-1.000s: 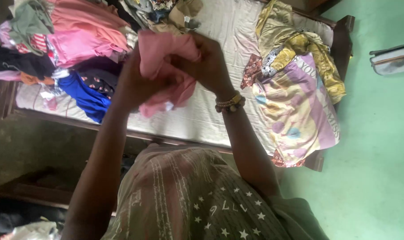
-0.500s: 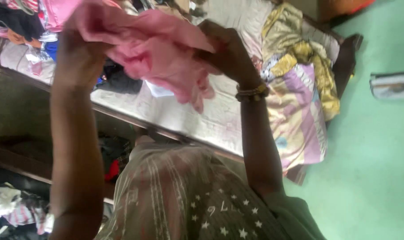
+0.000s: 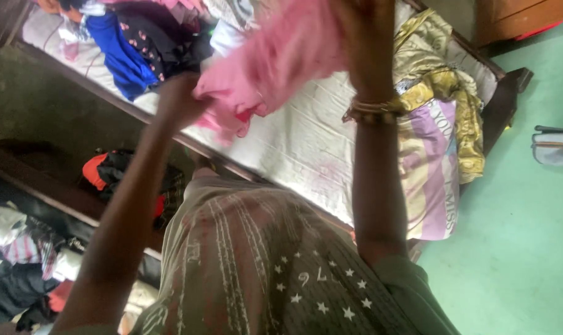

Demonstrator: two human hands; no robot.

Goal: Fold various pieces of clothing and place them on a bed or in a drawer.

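Both my hands hold a pink garment (image 3: 281,56) stretched in the air above a bed with a white sheet (image 3: 306,149). My left hand (image 3: 179,102) grips its lower left corner. My right hand (image 3: 362,31), with a beaded bracelet on the wrist, is raised near the top edge of the view and grips the cloth's upper part. The cloth is blurred by motion.
A heap of clothes, with a blue piece (image 3: 123,59) and a dark flowered piece, lies on the bed's far left. A yellow and purple blanket (image 3: 433,130) covers the right end. More clothes (image 3: 21,260) lie on the floor at left. A green floor (image 3: 517,248) spreads on the right.
My right hand has risen toward the top of the view and my left has dropped lower, pulling the pink garment out between them. The view has tilted.
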